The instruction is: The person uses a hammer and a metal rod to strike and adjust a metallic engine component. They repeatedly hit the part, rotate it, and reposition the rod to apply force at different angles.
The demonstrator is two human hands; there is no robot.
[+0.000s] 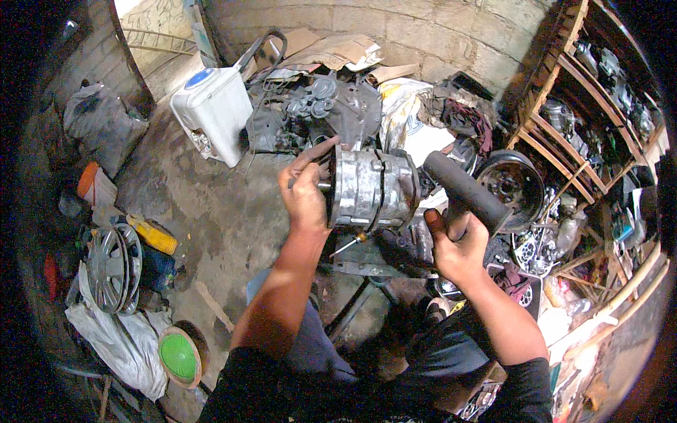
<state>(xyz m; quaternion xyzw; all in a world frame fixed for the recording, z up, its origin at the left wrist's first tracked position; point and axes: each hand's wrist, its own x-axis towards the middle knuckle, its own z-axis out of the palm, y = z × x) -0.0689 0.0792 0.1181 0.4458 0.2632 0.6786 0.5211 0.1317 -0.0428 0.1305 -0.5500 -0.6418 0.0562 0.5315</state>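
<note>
A cylindrical grey metal housing [375, 189], made of flanged sections with a dark seam between them, lies on its side in front of me. My left hand [306, 192] grips its left end, fingers wrapped around the flange and the short shaft there. In my right hand [460, 243] is a mallet [465, 189] with a thick dark cylindrical head, tilted just right of the housing; the fist hides its handle. Below the housing, a screwdriver [348, 244] with an orange-yellow handle lies on a low metal stand [381, 268].
Behind the housing sit greasy engine parts [317, 106] and a white jerrycan [211, 109]. A wheel rim [509, 187] and wooden shelves [568, 134] stand right. At left are wheel covers [113, 271], a yellow bottle [151, 235] and a green-centred round object [179, 357].
</note>
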